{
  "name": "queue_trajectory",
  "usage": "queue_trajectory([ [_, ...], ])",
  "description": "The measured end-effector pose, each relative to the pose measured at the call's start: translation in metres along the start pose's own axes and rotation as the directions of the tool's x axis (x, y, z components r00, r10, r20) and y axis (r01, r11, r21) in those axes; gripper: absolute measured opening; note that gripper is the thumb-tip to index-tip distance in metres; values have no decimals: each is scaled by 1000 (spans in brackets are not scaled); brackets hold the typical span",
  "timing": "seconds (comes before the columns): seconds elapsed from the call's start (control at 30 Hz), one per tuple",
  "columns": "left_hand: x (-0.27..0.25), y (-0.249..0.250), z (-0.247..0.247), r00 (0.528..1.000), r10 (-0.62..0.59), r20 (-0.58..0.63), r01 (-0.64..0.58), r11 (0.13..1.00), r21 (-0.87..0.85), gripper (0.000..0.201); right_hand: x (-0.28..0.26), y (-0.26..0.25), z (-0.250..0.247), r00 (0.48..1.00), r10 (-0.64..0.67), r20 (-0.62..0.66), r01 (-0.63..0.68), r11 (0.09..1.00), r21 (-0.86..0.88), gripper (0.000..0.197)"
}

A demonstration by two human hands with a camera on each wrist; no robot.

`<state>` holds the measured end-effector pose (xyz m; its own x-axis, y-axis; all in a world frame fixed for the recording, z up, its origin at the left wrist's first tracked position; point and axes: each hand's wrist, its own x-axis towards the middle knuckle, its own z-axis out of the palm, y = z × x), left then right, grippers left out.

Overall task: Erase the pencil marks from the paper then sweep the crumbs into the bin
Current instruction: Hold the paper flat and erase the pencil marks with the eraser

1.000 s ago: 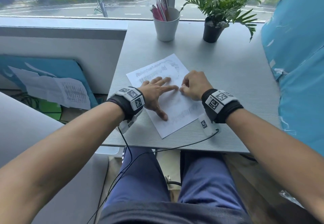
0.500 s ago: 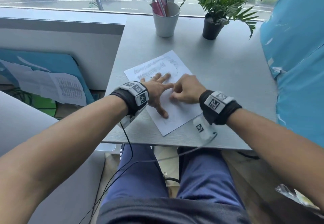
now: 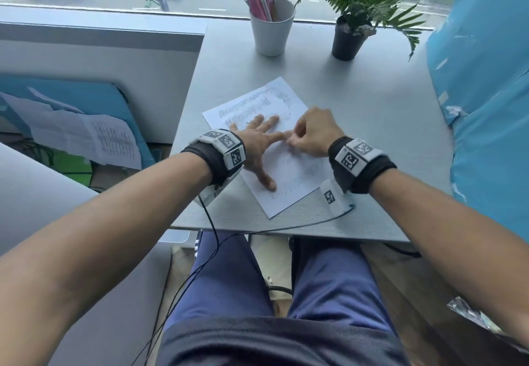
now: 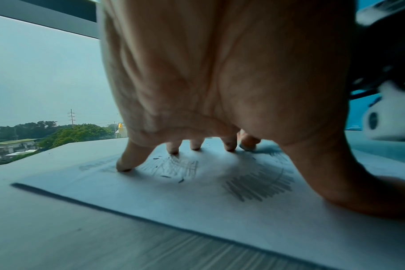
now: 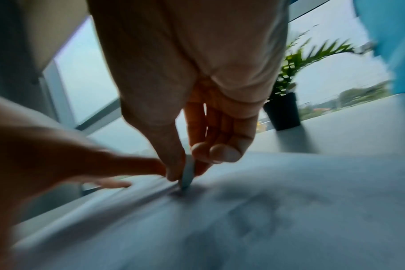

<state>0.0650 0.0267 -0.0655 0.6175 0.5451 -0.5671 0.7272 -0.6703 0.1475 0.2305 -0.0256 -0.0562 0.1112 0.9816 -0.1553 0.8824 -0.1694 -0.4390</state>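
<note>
On grey desk (image 3: 372, 125) by window, left hand (image 3: 257, 142) flat on paper (image 3: 297, 182), right hand (image 3: 312, 133) pinching eraser (image 5: 188, 173).

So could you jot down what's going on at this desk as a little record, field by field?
left hand: spread flat on the paper, pressing it down
right hand: fingers pinch a small eraser, its tip on the sheet
pencil marks: dark scribbles remain near the far end; the near end looks faint
crumbs: a few dark bits on the paper
desk: grey, also holds a white cup of pens and a potted plant
bin: not in view
</note>
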Motion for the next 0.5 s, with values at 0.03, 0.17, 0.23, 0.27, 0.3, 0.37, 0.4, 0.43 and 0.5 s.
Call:
queue_trajectory([
  [0.03,0,0,0,1000,0,8,0,1000,5,142,-13,-11,10,997,-56,60,57,998,-22,17],
  [0.17,0,2,-1,1000,-2,3,2,1000,2,141,-12,-5,1,988,-87,130,91,996,-19,17],
  [0.23,1,4,-1,1000,-14,-12,14,1000,-10,141,7,12,-15,1000,8,22,-8,1000,8,17],
  [0.27,1,5,0,1000,-12,-19,12,1000,-12,142,11,14,-17,1000,28,-12,-28,1000,11,16],
  [0.3,2,5,0,1000,-1,-27,0,1000,-6,142,7,11,-12,1000,19,-15,-19,1000,5,14],
  [0.37,5,6,0,997,61,-44,-60,998,27,145,-13,-6,5,994,-76,74,78,996,-37,14],
  [0.4,5,6,2,995,94,-46,-93,995,29,146,-24,-13,12,982,-129,137,135,990,-33,17],
  [0.43,7,5,0,991,121,-56,-120,993,22,146,-26,-13,9,974,-150,167,156,988,-21,19],
  [0.5,9,3,2,987,142,-74,-143,990,-5,143,-9,-1,-8,988,-88,130,91,996,-18,16],
])
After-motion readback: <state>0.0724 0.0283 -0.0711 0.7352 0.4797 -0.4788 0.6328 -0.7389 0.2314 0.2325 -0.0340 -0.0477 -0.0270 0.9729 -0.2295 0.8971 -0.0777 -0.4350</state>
